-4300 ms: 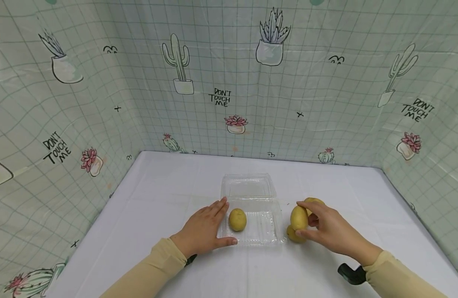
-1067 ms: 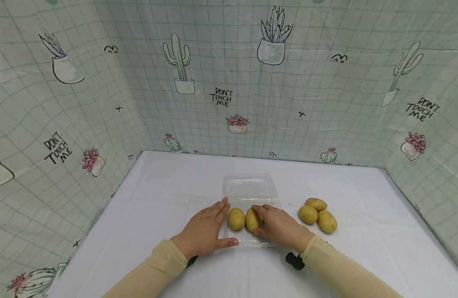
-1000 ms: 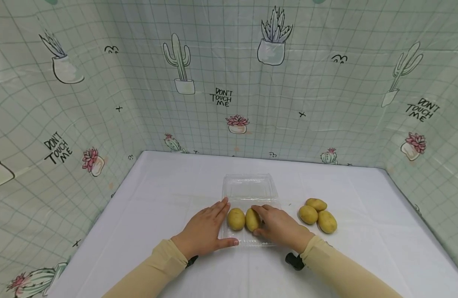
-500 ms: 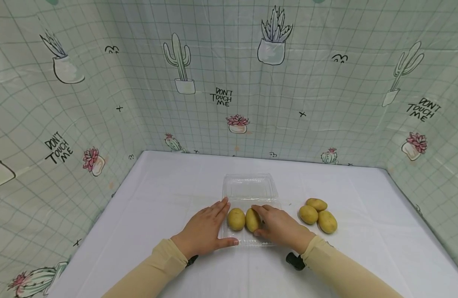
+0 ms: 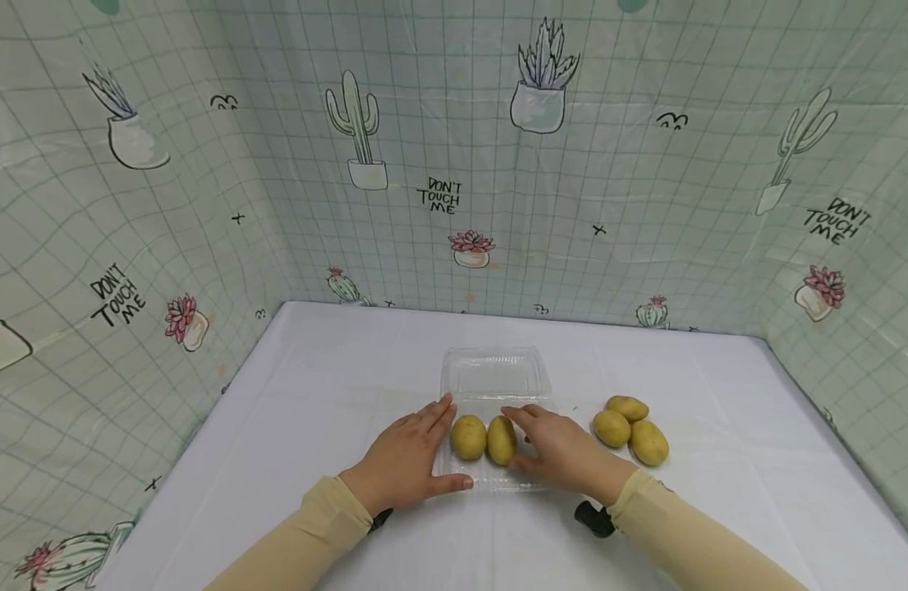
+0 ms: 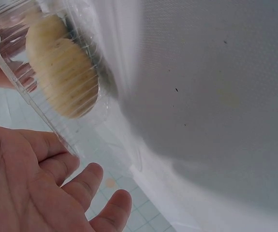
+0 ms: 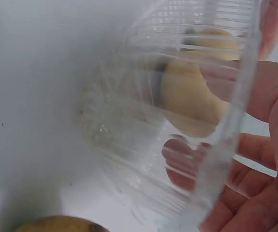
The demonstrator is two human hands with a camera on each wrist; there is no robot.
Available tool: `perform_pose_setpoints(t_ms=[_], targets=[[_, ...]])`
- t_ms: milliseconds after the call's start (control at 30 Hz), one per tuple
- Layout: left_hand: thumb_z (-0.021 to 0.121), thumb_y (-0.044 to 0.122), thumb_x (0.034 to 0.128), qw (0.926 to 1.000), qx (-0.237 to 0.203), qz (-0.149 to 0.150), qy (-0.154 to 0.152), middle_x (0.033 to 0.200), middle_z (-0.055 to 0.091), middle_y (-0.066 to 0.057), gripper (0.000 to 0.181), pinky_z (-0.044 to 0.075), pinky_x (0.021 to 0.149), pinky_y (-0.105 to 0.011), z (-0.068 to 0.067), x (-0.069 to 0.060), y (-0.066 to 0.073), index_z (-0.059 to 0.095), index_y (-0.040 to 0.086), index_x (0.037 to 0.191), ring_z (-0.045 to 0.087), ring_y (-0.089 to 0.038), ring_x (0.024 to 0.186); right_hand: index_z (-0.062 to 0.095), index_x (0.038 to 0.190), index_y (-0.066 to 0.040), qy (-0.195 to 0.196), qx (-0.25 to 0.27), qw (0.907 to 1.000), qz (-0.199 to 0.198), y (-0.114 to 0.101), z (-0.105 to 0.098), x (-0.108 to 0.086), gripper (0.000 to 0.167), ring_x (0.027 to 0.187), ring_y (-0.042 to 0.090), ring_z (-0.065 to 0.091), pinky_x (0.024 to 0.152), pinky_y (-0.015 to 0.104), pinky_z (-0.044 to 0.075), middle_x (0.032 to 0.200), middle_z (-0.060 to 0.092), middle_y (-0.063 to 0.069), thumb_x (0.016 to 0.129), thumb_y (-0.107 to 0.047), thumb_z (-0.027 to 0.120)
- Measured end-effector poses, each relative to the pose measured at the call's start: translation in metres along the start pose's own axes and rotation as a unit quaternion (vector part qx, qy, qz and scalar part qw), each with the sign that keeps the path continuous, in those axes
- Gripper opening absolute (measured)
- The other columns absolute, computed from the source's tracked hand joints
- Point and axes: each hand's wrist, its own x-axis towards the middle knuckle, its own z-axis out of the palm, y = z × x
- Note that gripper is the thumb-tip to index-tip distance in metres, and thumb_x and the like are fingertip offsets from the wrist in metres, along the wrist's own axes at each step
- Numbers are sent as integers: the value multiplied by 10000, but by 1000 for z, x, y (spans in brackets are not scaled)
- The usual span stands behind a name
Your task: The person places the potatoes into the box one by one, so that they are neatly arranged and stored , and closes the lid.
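In the head view a clear plastic clamshell box lies with its lid folded back. Two yellow potatoes sit side by side in its base: a rounder left potato and a slimmer right potato. My left hand rests at the box's left edge, fingers straight and thumb along the front rim. My right hand hovers over the base's right part, thumb and fingers spread around the slim potato. The right wrist view shows the slim potato through the wall, thumb close by, the other fingers apart from it.
Three more potatoes lie grouped on the white table, right of the box. A potato's edge shows low in the right wrist view. Patterned cloth walls stand behind and at both sides.
Over the last seconds my right hand brought a second potato from the right into the box beside the first. Now its fingers have loosened and shifted slightly right; my left hand stayed put.
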Motion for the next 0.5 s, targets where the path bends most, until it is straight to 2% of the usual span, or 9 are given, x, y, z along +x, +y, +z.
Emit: perform_pose_setpoints(t_ms=[300,500], targets=[[460,765,894,10000,-18,-13,-1,1617,249,-144,1009,347,1113,-455,1,-1,0,346,-9,1532,332,-305,1435,520,1419,-56,233,275,9993,-45,7,-14,-13,660,908,177,672,738,334,555,1262,606,103,845,-191,816],[478,750,898,10000,-6,23,27,1613,255,-152,1000,343,1116,-449,-1,-1,1,350,-16,1528,332,-307,1435,545,1394,-66,604,318,9976,67,17,-28,-28,634,902,158,663,709,279,547,1221,624,76,844,-215,825]])
